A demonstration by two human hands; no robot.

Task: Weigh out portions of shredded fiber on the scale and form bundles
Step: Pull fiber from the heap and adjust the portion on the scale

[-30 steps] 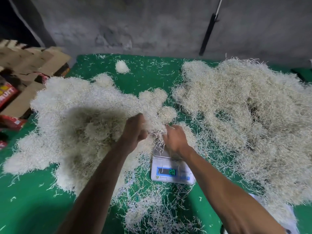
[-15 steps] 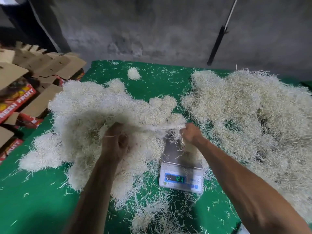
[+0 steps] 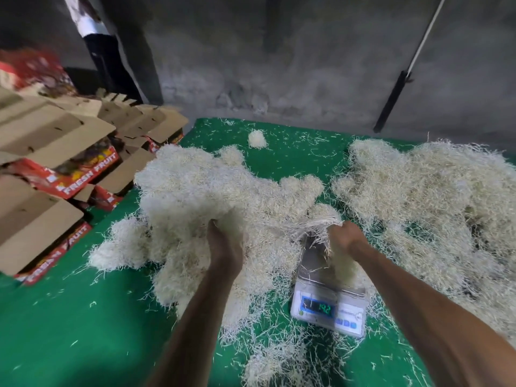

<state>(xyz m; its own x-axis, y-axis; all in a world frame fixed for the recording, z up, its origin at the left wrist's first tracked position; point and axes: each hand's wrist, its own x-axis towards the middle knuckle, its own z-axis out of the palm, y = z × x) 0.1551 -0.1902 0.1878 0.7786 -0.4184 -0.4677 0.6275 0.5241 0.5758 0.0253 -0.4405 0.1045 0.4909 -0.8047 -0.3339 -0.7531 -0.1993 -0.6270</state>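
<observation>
A small white digital scale with a steel platter and a lit green display sits on the green cloth. My right hand grips a tuft of pale shredded fiber above the platter's far end. Strands stretch from it leftward toward my left hand, which grips fiber at the edge of the big left pile. A small clump of fiber lies on the platter under my right wrist.
A second large fiber pile covers the right of the cloth. Stacked cardboard fruit boxes stand at the left. A small fiber ball lies at the back. A black-handled pole leans on the grey wall. A person stands far left.
My hands have drawn apart, stretching a band of fiber between them; the left went left into the pile. The scale reading has changed and the view has tilted up.
</observation>
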